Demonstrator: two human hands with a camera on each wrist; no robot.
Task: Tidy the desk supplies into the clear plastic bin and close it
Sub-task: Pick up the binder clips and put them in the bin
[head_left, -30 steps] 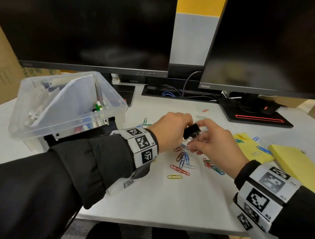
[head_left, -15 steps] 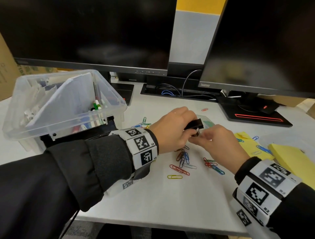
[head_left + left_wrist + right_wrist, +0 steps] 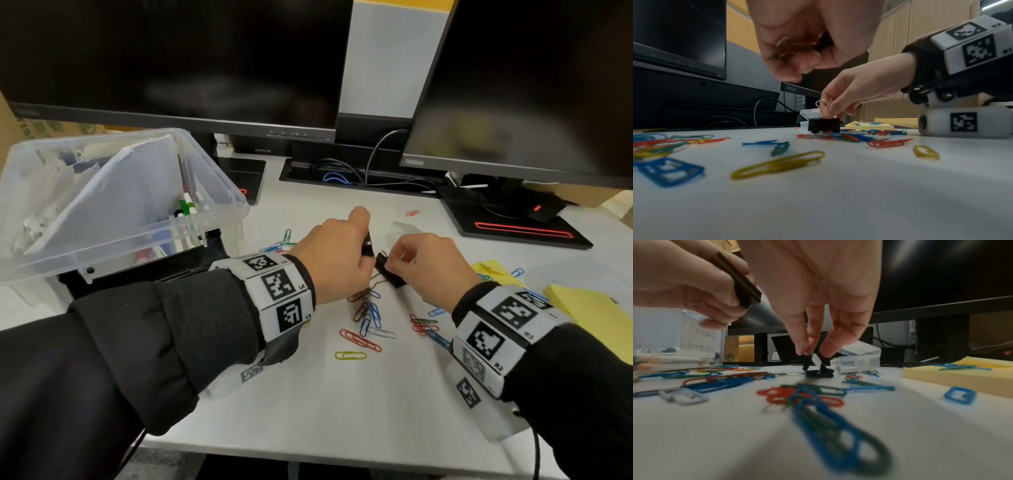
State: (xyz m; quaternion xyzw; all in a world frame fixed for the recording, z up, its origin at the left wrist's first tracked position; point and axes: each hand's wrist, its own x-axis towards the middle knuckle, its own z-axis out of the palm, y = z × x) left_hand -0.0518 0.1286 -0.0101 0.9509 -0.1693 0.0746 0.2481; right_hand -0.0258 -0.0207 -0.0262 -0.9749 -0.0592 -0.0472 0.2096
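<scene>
Head view: the clear plastic bin (image 3: 219,192) stands open at far left of the white desk (image 3: 308,404), well apart from your hands, already holding paper and markers; no lid is identifiable. Yellow sticky-note pads (image 3: 596,308) lie at right with clips on top.

Your left hand (image 3: 334,263) is curled round a black binder clip (image 3: 740,283), held above the desk. Your right hand (image 3: 433,265) pinches the wire handles of a second black binder clip (image 3: 824,125), which touches the desk among the scattered coloured paper clips (image 3: 368,318).

Risks, as judged:
- With both hands occupied, you could let a sprung handle slip, and the clip would snap shut or flick loose clips off the near edge.
- The second clip sits on loose paper clips; lifting it may snag one and drop it on the way to the bin.
- Many small clips remain spread across the desk and pads; any overlooked leaves the tidy incomplete.
- Upright paper in the bin may obstruct closing.
</scene>
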